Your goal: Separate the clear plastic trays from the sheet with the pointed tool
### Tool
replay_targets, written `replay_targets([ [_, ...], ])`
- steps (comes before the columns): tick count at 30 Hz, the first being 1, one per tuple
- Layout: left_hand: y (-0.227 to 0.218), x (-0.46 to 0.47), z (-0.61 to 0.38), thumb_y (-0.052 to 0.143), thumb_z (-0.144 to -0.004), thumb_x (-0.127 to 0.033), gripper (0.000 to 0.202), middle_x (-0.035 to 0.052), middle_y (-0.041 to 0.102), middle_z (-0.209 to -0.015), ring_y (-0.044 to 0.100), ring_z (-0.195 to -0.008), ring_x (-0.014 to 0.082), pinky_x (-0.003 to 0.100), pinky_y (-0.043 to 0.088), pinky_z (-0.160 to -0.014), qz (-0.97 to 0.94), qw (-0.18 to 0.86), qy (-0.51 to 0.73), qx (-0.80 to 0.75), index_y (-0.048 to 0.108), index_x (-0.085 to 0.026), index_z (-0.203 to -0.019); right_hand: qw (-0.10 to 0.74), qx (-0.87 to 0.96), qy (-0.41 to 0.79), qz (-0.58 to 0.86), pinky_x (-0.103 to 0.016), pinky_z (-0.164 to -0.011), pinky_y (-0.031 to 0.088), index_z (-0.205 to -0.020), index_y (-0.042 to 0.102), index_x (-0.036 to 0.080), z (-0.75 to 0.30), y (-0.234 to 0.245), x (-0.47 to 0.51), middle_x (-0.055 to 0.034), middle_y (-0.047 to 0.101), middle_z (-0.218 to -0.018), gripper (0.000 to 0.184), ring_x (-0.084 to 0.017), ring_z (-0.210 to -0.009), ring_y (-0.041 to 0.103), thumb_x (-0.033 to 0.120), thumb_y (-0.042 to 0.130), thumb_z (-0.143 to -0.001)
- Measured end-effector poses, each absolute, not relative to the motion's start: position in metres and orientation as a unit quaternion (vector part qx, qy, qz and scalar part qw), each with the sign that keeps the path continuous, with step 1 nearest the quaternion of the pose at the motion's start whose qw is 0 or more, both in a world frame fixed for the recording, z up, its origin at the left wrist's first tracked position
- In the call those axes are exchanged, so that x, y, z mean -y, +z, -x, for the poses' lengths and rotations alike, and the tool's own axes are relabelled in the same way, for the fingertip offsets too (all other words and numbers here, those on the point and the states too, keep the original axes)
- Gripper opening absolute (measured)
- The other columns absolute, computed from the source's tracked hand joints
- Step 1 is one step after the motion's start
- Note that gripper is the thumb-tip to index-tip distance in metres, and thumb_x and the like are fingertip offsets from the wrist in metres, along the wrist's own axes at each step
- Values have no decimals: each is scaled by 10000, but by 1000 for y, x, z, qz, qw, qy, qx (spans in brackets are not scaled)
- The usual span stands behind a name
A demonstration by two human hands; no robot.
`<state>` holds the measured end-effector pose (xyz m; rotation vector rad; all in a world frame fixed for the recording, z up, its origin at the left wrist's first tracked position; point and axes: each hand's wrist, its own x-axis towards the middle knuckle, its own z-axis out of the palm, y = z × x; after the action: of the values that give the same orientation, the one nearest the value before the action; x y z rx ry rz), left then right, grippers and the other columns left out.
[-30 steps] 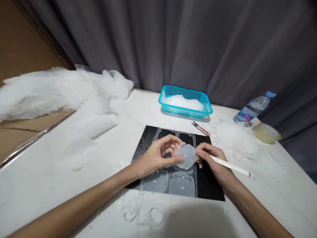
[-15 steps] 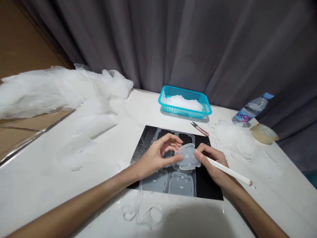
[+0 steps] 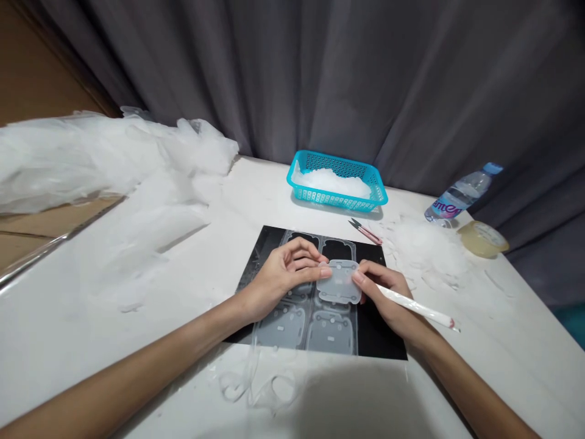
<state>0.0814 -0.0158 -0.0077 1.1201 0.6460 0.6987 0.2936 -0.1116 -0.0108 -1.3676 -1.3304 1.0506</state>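
Pinching a clear piece (image 3: 339,281) between both hands, the person held it just above the black mat (image 3: 381,338) in the middle of the desk (image 3: 137,341). The left hand (image 3: 278,277) was closed narrow on the piece's 9 o'clock edge, thumb against fingertips. The right hand (image 3: 388,299) was closed on the 3 o'clock edge, with a white stick (image 3: 420,310) tucked under the same fingers and trailing off toward 4 o'clock.

Below the piece, toward 6 o'clock, a sheet (image 3: 283,326) of like shapes lay flat on the mat; two empty cut-outs showed at its 12 o'clock end. From this I judged the step to be the checking or cleaning of one lifted piece — out of the sheet, not yet put anywhere.

A blue basket (image 3: 333,200) of white bits stood at 12 o'clock, well apart from the hands. Snips (image 3: 363,230) lay between basket and mat, and a bottle (image 3: 457,198) and a tape roll (image 3: 483,238) sat at 2 o'clock. Clear scraps (image 3: 256,384) lay at 7 o'clock.

The next move, as I read it, called for a light two-sided grip — the piece looked thin and bendy — and for keeping the stick's tip clear of it.
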Motion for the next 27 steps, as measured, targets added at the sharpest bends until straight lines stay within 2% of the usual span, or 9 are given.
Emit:
replay_targets([
  [7, -9, 16, -81, 913, -760, -255, 347, 3, 737, -895, 696, -799, 102, 204, 540, -765, -537, 715, 318, -314, 603, -158, -884, 455, 532, 434, 566, -244, -594, 378, -755, 615, 207, -294, -15, 110, 28, 524, -684, 365, -135, -645, 484, 489, 629, -986],
  [10, -9, 16, -81, 921, -745, -282, 379, 5, 736, -863, 693, -759, 111, 231, 578, -743, -530, 724, 312, -312, 585, -163, -872, 450, 533, 423, 579, -243, -587, 380, -778, 658, 201, -294, -14, 108, 26, 524, -664, 375, -137, -636, 491, 509, 607, -987],
  [15, -9, 15, -82, 946, -706, -328, 434, 11, 725, -878, 680, -777, 128, 257, 639, -685, -523, 728, 300, -326, 577, -168, -870, 448, 526, 435, 578, -259, -586, 417, -763, 670, 199, -293, -12, 105, 18, 542, -638, 415, -148, -608, 513, 554, 597, -966],
  [21, -9, 15, -80, 920, -743, -361, 412, 11, 706, -880, 667, -799, 135, 271, 658, -693, -552, 707, 304, -321, 574, -173, -867, 468, 503, 448, 572, -269, -617, 457, -772, 658, 196, -291, -13, 104, 6, 572, -636, 491, -159, -622, 544, 601, 506, -1003],
  [27, -13, 13, -80, 853, -827, -390, 354, -21, 615, -867, 644, -768, 125, 305, 643, -729, -577, 692, 307, -306, 568, -187, -880, 447, 536, 417, 582, -251, -607, 398, -735, 637, 192, -293, -11, 103, 27, 531, -661, 414, -133, -631, 502, 532, 625, -972],
])
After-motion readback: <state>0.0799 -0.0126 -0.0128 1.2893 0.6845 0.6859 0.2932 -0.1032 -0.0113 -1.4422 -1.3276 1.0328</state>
